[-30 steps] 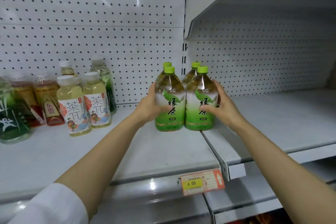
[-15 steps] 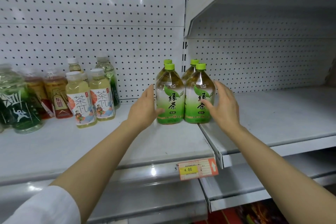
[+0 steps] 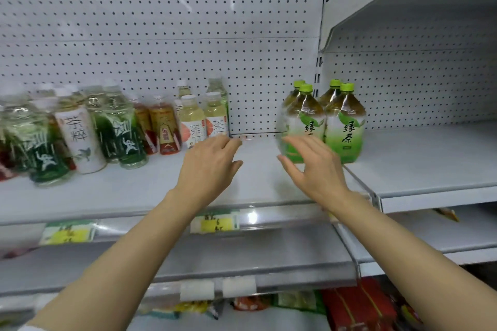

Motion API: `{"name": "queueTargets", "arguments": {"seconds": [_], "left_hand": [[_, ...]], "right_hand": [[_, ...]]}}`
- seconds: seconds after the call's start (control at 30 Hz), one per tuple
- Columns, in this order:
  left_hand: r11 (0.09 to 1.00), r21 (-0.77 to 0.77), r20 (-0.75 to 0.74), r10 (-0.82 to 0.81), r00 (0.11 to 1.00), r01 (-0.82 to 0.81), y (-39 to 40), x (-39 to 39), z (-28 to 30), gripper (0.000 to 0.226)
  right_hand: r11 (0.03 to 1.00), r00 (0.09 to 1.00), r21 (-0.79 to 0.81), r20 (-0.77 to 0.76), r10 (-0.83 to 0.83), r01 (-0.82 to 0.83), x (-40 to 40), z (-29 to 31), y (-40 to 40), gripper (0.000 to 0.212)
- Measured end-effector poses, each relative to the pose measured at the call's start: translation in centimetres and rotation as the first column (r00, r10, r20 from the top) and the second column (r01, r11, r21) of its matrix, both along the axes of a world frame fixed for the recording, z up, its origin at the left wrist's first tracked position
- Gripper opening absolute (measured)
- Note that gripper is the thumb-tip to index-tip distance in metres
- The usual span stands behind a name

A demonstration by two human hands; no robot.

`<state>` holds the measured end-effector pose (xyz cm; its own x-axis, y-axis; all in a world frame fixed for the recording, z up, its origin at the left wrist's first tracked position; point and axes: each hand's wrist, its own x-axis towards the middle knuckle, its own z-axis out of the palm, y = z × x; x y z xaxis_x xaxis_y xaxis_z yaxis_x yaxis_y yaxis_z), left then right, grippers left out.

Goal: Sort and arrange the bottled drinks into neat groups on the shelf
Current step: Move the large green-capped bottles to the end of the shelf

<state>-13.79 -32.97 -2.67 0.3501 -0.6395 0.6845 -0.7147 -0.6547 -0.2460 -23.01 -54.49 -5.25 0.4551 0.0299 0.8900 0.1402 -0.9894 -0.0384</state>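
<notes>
Hands hover above the shelf (image 3: 134, 191), holding nothing; left hand (image 3: 208, 166) relaxed, fingers loosely apart; right hand (image 3: 313, 169) spread before four green tea bottles (image 3: 322, 126) grouped at the shelf's right end.

Just one head cam, up close, looking forward and slightly down at the shelf (image 3: 129, 191) and its far pegboard (image 3: 161, 21).
</notes>
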Motion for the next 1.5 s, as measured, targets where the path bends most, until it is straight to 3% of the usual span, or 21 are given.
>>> {"name": "queueTargets", "arguments": {"seconds": [0.47, 0.73, 1.07, 1.3, 1.5], "left_hand": [[0.97, -0.007, -0.037, 0.242, 0.969, -0.243, 27.2, -1.9, -4.2, 0.042], [0.892, -0.105, -0.115, 0.428, 0.896, -0.44, 40.5, -1.4, -5.9, 0.039], [0.794, -0.148, -0.168, 0.567, 0.806, -0.589, 52.3, 5.5, -8.0, 0.039], [0.721, -0.159, -0.177, 0.651, 0.738, -0.674, 58.8, 12.0, -5.9, 0.04], [0.704, -0.256, -0.335, 0.578, 0.744, -0.663, 62.7, 18.2, -4.8, 0.04]], "right_hand": [[0.971, 0.969, 0.042, -0.072, 0.237, -0.235, 3.0, -3.5, 25.6, 0.034], [0.921, 0.909, 0.023, -0.154, 0.387, -0.388, 7.6, -3.3, 37.8, 0.035], [0.886, 0.877, 0.017, -0.13, 0.462, -0.464, 18.4, -3.2, 48.3, 0.032], [0.876, 0.86, 0.051, -0.17, 0.482, -0.48, 26.6, -2.1, 54.2, 0.03], [0.9, 0.872, 0.063, -0.225, 0.434, -0.431, 31.1, -1.5, 58.7, 0.037]]}}
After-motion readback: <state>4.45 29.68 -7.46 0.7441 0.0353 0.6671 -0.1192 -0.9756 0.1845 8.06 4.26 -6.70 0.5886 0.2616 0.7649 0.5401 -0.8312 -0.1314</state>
